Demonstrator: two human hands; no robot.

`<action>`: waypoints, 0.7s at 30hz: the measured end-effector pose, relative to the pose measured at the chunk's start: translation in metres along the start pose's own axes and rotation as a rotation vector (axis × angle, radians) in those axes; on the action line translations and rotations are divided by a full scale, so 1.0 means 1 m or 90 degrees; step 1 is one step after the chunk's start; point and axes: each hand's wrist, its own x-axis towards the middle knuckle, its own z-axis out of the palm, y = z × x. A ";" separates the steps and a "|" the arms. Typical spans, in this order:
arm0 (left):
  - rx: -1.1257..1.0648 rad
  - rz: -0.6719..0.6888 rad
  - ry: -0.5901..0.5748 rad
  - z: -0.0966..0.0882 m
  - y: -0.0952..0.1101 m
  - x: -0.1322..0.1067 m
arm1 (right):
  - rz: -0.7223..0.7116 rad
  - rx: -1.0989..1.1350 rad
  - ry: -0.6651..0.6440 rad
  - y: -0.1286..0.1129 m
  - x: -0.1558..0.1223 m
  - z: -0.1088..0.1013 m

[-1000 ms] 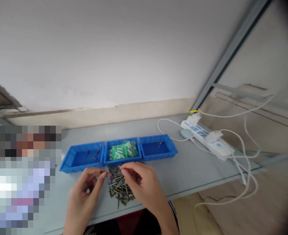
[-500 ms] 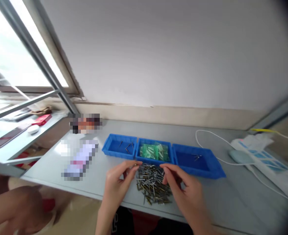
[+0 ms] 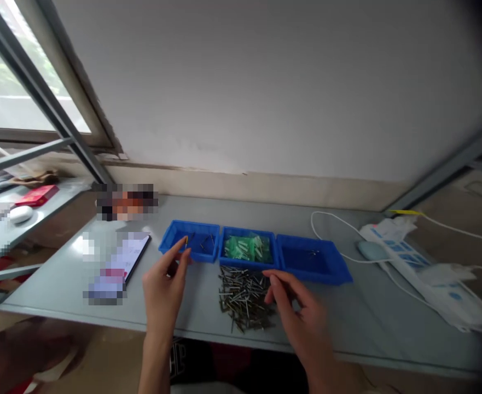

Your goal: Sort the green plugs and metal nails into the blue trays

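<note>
My left hand [image 3: 164, 282] is closed in a pinch on a small brass-coloured screw [image 3: 186, 241], held over the front of the left blue tray [image 3: 175, 231]. A few dark screws lie inside that tray. My right hand [image 3: 300, 309] has thumb and forefinger pressed together at the right edge of a pile of silver and brassy screws [image 3: 244, 298]; what it pinches, if anything, is too small to name. The middle blue tray [image 3: 244, 266] contains green-and-clear bags [image 3: 247, 248]. In the right blue tray [image 3: 296, 260] lie a few silver screws.
A phone [image 3: 121, 265], partly pixelated, lies left of the trays. Behind it is a blurred-out orange and dark item [image 3: 128, 205]. On the right, a white power strip [image 3: 419, 273] with white cables lies on the grey table [image 3: 372, 328]. A wall stands behind.
My left hand has moved left and up from the pile to the left tray, with the brass-coloured screw in its fingertips. My right hand stays beside the pile. The camera view has shifted slightly.
</note>
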 end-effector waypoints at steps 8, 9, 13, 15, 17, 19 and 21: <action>-0.034 0.046 -0.063 0.002 0.016 -0.004 | -0.053 -0.047 -0.024 -0.006 0.012 0.005; -0.023 0.042 -0.059 -0.001 0.016 -0.006 | -0.067 -0.068 -0.042 -0.005 0.013 0.009; 0.001 0.026 -0.060 -0.013 0.014 -0.012 | -0.101 -0.150 -0.134 0.000 0.012 0.022; 0.007 0.025 -0.083 -0.016 0.013 -0.013 | -0.090 -0.197 -0.161 0.002 0.012 0.027; 0.014 0.031 -0.148 -0.016 0.011 -0.015 | -0.071 -0.250 -0.185 0.003 0.012 0.031; 0.026 0.038 -0.246 -0.014 0.009 -0.016 | -0.054 -0.292 -0.202 0.004 0.013 0.034; 0.044 0.039 -0.344 -0.010 0.008 -0.018 | -0.050 -0.312 -0.210 0.004 0.013 0.035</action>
